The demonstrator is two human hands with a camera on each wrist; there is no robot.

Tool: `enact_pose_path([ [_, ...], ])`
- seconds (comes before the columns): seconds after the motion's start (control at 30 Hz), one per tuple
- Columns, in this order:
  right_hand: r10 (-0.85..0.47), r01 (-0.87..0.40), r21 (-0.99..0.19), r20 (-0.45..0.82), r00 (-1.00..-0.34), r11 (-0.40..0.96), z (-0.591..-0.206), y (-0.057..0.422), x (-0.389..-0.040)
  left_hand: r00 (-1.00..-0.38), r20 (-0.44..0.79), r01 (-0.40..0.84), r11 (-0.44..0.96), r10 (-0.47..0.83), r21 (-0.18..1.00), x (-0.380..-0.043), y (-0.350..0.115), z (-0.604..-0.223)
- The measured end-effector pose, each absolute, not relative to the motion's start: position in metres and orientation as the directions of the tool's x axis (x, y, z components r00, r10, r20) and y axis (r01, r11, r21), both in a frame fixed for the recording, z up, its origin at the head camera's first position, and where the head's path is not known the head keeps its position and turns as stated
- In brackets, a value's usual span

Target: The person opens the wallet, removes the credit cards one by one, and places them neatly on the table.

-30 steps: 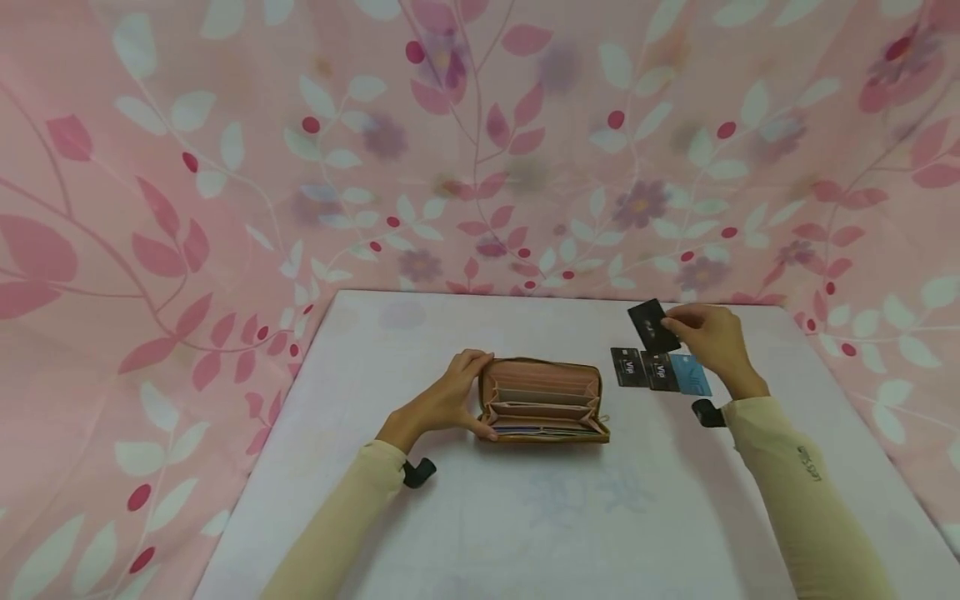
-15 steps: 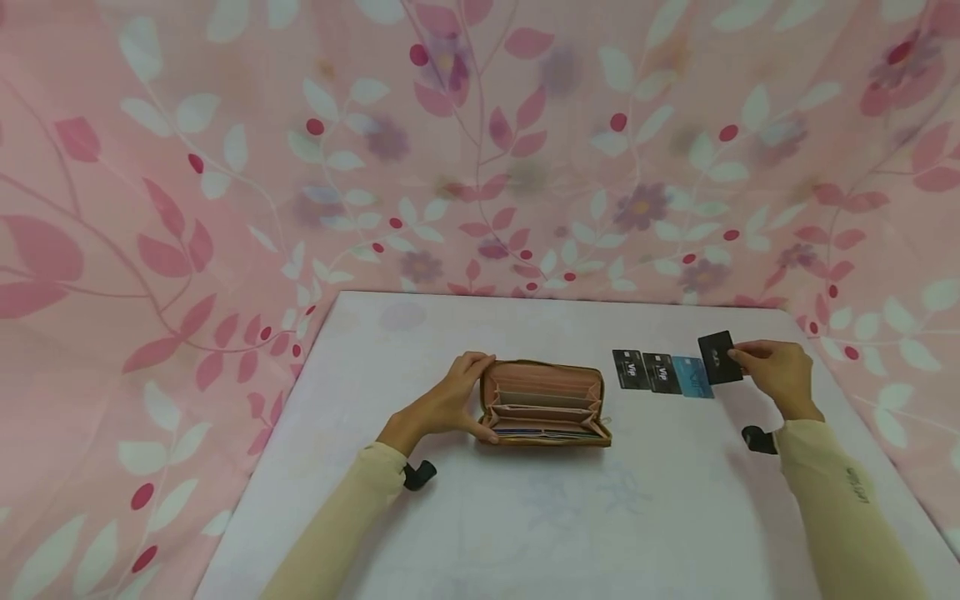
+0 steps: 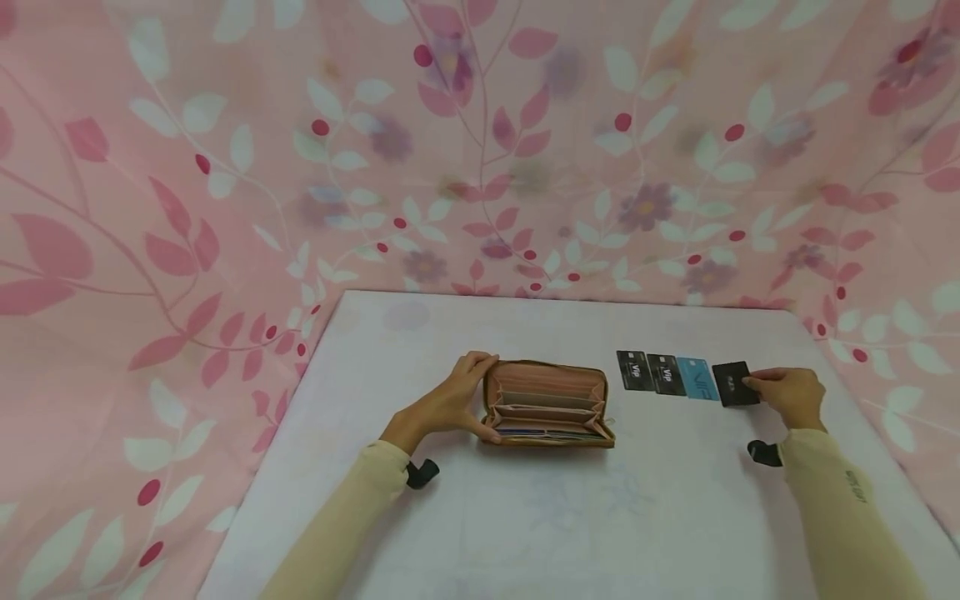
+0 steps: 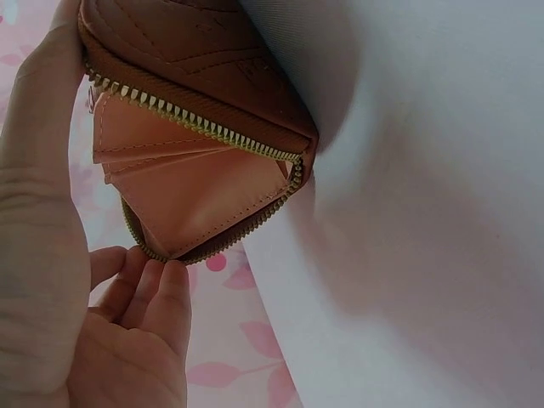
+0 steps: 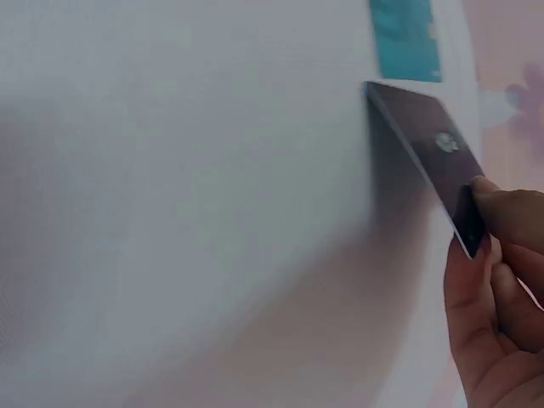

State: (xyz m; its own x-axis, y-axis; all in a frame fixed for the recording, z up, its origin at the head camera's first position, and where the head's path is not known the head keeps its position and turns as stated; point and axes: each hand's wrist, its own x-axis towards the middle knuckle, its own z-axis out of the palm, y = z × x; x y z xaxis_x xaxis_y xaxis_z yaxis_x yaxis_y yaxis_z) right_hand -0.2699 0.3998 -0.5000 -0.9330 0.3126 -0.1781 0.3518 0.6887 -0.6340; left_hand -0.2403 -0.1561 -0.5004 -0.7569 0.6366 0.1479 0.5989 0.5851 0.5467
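Observation:
A brown zip wallet (image 3: 551, 404) lies unzipped on the white table, its pleated inner pockets spread and facing up. My left hand (image 3: 450, 408) grips its left end, fingers at the far edge and thumb at the near one. In the left wrist view the brass zip teeth run round the wallet's gusset (image 4: 204, 187). My right hand (image 3: 793, 395) pinches a black card (image 3: 735, 383) by its right edge. The right wrist view shows this black card (image 5: 433, 153) tilted, its far corner close to the tabletop beside the blue card (image 5: 408, 38).
Left of the held card, two black VIP cards (image 3: 634, 370) and a blue card (image 3: 697, 379) lie in a row on the table (image 3: 525, 525). Pink floral cloth (image 3: 480, 150) hangs behind the table. A small black device sits at each wrist.
The right hand has carried the black card rightward past the blue card, then lowered it to the end of the row. My left hand keeps its grip on the wallet.

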Motion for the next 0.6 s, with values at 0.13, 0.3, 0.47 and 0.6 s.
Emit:
enact_pose_path([
  [0.13,0.342,0.366,-0.634,-0.166,-0.925,0.682,-0.506,0.397,-0.271,-0.753,0.139,0.6,0.585,0.643,0.546,-0.24,-0.157,-0.5],
  [0.3,0.358,0.386,-0.638,-0.18,-0.916,0.666,-0.511,0.396,-0.271,-0.759,0.136,0.595,0.593,0.636,0.543,-0.241,-0.156,-0.499],
  [0.47,0.363,0.408,-0.63,-0.208,-0.908,0.661,-0.514,0.394,-0.269,-0.75,0.152,0.611,0.585,0.644,0.533,-0.241,-0.156,-0.5],
  [0.6,0.318,0.312,-0.595,-0.098,-0.943,0.741,-0.516,0.389,-0.268,-0.748,0.162,0.618,0.586,0.644,0.523,-0.241,-0.157,-0.5],
])
